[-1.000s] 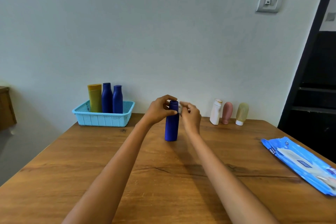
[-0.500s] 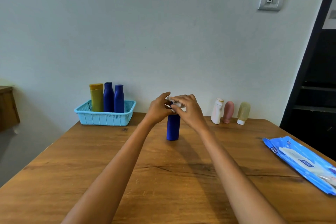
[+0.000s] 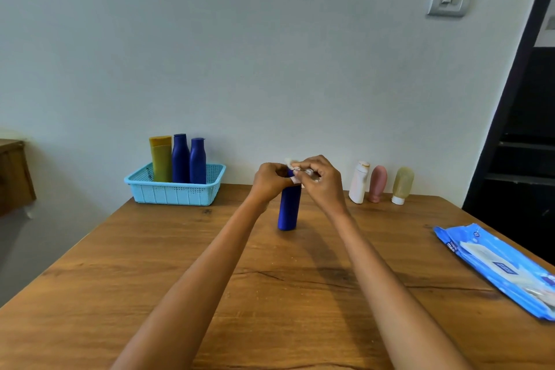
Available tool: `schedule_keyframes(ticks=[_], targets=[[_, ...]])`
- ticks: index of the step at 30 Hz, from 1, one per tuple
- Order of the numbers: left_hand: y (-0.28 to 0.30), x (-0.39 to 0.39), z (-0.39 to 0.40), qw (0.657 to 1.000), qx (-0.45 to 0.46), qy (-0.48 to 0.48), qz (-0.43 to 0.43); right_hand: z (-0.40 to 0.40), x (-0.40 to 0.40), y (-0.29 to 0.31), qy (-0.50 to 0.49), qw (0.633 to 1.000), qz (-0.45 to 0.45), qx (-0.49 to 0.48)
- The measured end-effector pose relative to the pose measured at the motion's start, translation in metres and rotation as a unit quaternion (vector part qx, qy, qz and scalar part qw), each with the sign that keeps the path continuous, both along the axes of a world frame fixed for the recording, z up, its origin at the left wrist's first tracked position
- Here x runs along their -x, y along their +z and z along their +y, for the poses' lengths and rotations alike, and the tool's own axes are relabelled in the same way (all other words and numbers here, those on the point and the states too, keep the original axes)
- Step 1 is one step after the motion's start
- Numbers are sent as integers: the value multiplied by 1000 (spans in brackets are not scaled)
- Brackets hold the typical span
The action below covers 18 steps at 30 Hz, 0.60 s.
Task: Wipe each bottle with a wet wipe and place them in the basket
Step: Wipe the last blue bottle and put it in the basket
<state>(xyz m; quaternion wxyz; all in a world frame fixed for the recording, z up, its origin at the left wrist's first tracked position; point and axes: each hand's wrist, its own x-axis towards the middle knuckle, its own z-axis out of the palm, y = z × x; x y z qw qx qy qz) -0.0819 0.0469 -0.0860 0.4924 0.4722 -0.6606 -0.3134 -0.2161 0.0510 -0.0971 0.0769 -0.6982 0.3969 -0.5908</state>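
Observation:
A dark blue bottle (image 3: pixel 289 207) stands upright on the wooden table (image 3: pixel 150 264) at the middle. My left hand (image 3: pixel 269 180) grips its upper part from the left. My right hand (image 3: pixel 322 182) pinches a small white wet wipe (image 3: pixel 292 168) over the bottle's top, which the fingers hide. A light blue basket (image 3: pixel 177 191) at the back left holds a yellow bottle (image 3: pixel 160 159) and two dark blue bottles (image 3: pixel 189 159). By the wall on the right stand a white bottle (image 3: pixel 359 182), a pink bottle (image 3: pixel 377 183) and a pale yellow bottle (image 3: pixel 402 185).
A blue pack of wet wipes (image 3: pixel 498 267) lies at the table's right edge. A wooden piece of furniture (image 3: pixel 13 174) stands off the table at the far left. A dark doorway (image 3: pixel 528 129) is on the right, past the table's edge.
My right hand moved with the wipe from the bottle's right side up over its top. My left hand stayed on the upper part of the bottle.

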Motion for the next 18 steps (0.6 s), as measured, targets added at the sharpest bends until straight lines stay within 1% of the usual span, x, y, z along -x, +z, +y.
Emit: schedule_keyframes(ticks=[4,6,8,9,11,13,15,17,18], targets=[[-1,-4,-3,999,-15,31,10,-2,9,-10,-16,999,3,-39],[-2,-7,-5,998,-22,48,25,-2,9,-14,-42,996,-43,-61],[1,-8,-6,995,-26,63,67,0,6,-12,-46,990,-94,-94],[4,-9,-6,992,-26,69,100,-1,4,-12,-39,988,-87,-121],[12,-9,-5,984,-14,84,154,-2,-1,-13,4,981,-30,-192],[18,-7,-2,982,22,123,138,0,-7,-15,67,966,-13,-251],[21,-5,3,981,49,146,120,1,-11,-15,80,953,-38,-289],[21,-4,5,978,59,147,136,1,-12,-14,73,933,-92,-341],[22,-4,6,977,63,145,144,0,-12,-14,81,917,-133,-368]])
